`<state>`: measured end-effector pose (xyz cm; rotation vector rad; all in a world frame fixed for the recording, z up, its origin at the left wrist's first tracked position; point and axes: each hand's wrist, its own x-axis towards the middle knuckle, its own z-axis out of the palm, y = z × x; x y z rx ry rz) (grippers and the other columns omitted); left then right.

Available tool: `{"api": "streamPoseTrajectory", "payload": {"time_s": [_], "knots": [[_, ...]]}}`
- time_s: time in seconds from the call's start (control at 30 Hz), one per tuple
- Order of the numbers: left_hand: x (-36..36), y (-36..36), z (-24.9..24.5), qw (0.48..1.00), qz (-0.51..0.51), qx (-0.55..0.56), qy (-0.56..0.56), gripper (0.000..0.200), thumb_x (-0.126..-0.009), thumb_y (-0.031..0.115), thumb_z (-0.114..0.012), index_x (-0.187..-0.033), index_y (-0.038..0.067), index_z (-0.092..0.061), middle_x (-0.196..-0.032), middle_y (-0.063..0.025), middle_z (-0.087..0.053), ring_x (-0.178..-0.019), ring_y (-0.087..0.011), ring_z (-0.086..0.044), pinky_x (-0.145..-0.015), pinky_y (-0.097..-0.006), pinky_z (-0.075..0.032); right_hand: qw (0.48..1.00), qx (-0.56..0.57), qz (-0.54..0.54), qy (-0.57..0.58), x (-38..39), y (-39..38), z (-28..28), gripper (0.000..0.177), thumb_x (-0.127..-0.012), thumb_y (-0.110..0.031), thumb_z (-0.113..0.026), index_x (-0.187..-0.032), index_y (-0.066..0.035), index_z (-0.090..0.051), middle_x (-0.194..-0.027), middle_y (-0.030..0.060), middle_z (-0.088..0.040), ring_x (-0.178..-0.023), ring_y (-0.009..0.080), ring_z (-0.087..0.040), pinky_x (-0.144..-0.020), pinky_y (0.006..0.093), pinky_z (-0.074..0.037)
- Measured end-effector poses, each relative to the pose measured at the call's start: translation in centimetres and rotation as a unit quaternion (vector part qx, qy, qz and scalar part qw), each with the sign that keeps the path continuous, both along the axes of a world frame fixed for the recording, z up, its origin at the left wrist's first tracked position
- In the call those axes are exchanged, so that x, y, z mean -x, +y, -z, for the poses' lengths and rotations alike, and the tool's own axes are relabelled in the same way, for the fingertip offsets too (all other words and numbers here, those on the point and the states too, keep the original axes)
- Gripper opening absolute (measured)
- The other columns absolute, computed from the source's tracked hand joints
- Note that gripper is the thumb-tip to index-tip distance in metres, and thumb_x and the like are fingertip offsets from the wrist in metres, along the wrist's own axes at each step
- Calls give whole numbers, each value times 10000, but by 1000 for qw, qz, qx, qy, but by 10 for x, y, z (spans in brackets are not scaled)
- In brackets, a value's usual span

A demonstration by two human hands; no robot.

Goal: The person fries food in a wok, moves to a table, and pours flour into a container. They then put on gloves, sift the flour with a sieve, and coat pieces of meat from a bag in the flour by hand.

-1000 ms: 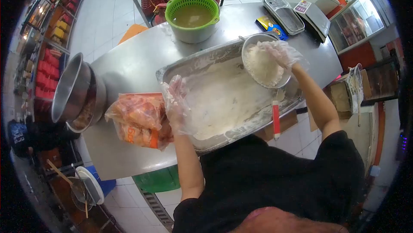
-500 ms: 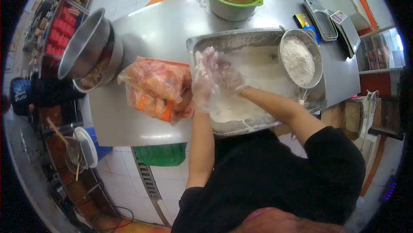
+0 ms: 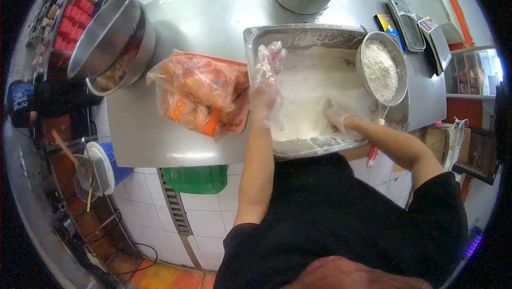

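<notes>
My left hand (image 3: pixel 263 89), in a loose clear plastic glove dusted with flour, is over the left wall of a large metal tray (image 3: pixel 260 150). The crumpled glove hides how its fingers are set, and I cannot see anything held. Inside the tray, my gloved right hand (image 3: pixel 340 116) reaches down into the white flour (image 3: pixel 304 121) near the front right, its fingers stretched out. A sieve (image 3: pixel 404 83) heaped with flour rests over the tray's right side. Just left of my left hand, a clear bag of raw meat (image 3: pixel 200 86) lies on an orange tray (image 3: pixel 244 121).
Two metal bowls (image 3: pixel 101 35), one tilted in the other, stand at the left of the steel table (image 3: pixel 213 27). At the back are a pot with a green strainer (image 3: pixel 304 1) and, further right, a scale (image 3: pixel 436 49). A person's dark sleeve (image 3: pixel 64 107) shows at far left.
My right hand has moved away from my left hand, rightward and toward me, down to the flour. My left hand remains by the tray's left wall. The whole view has shifted slightly.
</notes>
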<state>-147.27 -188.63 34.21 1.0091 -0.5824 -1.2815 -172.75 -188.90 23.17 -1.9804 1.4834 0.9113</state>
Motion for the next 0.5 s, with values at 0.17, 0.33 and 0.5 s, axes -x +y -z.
{"api": "streamPoseTrajectory", "payload": {"time_s": [0.17, 0.33, 0.5], "knots": [[-1, -3, 8, 999, -1, 1, 49, 548, -958, 436, -353, -1302, 11, -388, -1285, -117, -471, -1201, -231, -435, -1019, -361, -313, 973, -125, 124, -147, -69, 12, -41, 411, -924, -250, -413, -1249, 0, -432, -1263, 170, -494, -1144, 307, -483, -911, 431, -425], [-1, 2, 2, 993, 6, 9, 116, 510, -961, 401, -374, -1304, 24, -390, -1296, -92, -453, -1198, -218, -420, -1023, -345, -316, 936, -208, 64, -275, -85, 25, 57, 410, -956, -285, -371, -1250, -6, -430, -1312, 146, -448, -1189, 256, -453, -959, 382, -414], [0, 1, 1, 990, 3, 2, 139, 483, -969, 374, -366, -1309, 31, -386, -1316, -79, -429, -1212, -221, -399, -1035, -352, -305, 840, -273, 207, -420, -111, 34, 57, 428, -947, -290, -392, -1275, -16, -404, -1319, 135, -440, -1191, 243, -453, -960, 382, -416]]}}
